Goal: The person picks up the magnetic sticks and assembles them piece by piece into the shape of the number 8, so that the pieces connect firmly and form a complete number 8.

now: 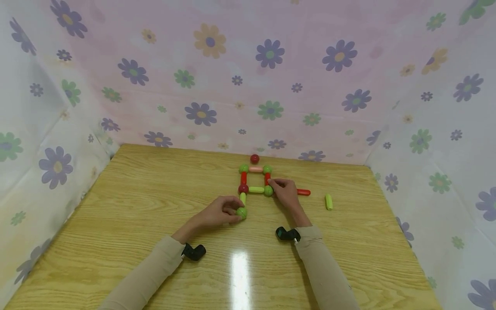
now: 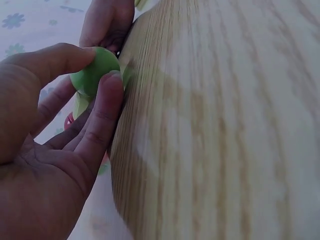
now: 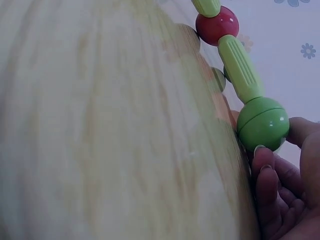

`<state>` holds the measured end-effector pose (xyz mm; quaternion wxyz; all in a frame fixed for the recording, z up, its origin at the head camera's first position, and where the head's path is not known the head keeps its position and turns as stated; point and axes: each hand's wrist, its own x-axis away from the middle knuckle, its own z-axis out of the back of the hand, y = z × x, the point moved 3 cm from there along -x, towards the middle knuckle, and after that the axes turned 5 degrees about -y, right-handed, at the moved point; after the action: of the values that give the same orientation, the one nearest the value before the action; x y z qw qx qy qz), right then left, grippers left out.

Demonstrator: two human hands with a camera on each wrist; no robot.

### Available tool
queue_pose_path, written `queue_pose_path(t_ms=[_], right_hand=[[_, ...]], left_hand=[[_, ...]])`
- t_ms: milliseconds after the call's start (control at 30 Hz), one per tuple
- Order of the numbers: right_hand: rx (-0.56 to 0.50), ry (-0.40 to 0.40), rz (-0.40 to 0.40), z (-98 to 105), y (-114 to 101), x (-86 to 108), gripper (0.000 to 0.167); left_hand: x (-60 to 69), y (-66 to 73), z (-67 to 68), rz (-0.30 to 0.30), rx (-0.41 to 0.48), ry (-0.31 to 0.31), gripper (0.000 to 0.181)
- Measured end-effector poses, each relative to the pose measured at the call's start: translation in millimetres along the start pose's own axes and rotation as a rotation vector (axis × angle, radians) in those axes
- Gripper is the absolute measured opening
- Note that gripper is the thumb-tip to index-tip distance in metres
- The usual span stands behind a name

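A square frame of sticks and balls lies on the table. Red sticks form its sides, a pink stick its far edge, and a yellow-green stick its near edge. Green balls mark three corners, a dark red ball the fourth. From the red ball another yellow-green stick runs toward the person, ending in a green ball. My left hand pinches that end ball between thumb and fingers. My right hand grips the near-right green ball, beside the right red stick.
A loose red ball sits just behind the frame. Right of the right hand lie a red stick, partly hidden by it, and a yellow-green stick. Flowered cloth walls the table at the back and both sides.
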<state>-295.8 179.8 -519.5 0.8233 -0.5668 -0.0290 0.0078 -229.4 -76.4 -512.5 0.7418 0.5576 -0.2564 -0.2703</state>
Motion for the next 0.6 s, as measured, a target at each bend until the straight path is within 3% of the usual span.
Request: queue_pose_path(t_ms=[267,600], right_hand=[[-0.01,-0.033,-0.006,0.7,1.1,0.8,0.039],[-0.032,-0.073,0.008,2.7,1.9,4.5,0.038]], left_hand=[[2.7,2.6,2.2,-0.001,-0.054,0.05,0.032],[2.5,1.8,2.2,-0.007,-0.015,0.074,0.033]])
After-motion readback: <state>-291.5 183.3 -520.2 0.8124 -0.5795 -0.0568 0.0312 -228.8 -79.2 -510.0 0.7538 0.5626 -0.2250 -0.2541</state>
